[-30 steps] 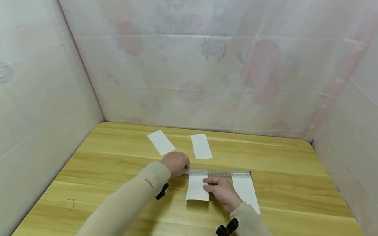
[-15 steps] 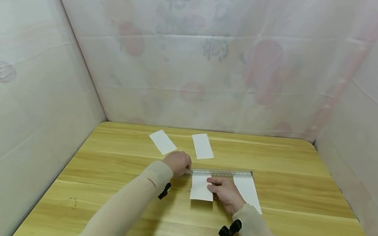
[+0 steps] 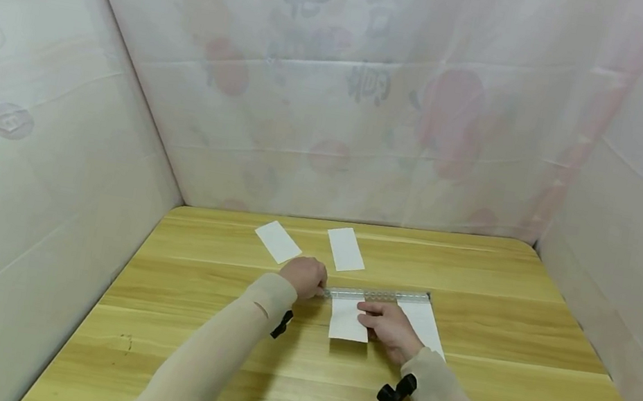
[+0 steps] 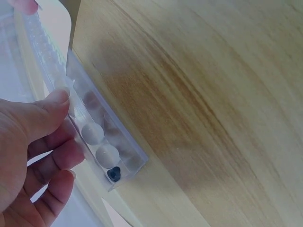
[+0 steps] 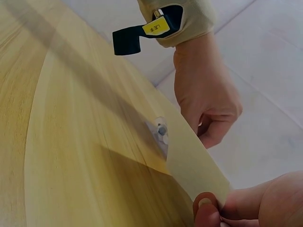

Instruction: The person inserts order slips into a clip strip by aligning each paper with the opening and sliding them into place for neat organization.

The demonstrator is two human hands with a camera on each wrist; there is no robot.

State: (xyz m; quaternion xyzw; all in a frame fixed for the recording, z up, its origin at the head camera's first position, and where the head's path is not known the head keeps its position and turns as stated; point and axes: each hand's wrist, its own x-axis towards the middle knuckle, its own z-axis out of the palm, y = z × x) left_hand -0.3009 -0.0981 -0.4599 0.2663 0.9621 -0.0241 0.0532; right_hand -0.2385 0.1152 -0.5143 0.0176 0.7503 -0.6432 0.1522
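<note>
A clear plastic ticket rail (image 3: 382,296) with round balls inside lies across the table, and my left hand (image 3: 304,276) holds its left end. In the left wrist view, thumb and fingers pinch the rail (image 4: 122,137) near a small dark plug at its end. My right hand (image 3: 392,327) pinches the right edge of a white paper slip (image 3: 347,324), whose top edge is in the rail. The slip (image 5: 196,163) curves up off the table in the right wrist view. Farther right, a second slip (image 3: 421,320) hangs from the rail, partly behind my right hand.
Two loose white slips, a tilted left one (image 3: 278,243) and a right one (image 3: 346,250), lie near the back of the wooden table (image 3: 179,339). Printed fabric walls (image 3: 335,111) stand behind and at both sides.
The held slip has slid a little to the right along the rail, with my right hand moving along with it. My left hand keeps its hold on the rail's end.
</note>
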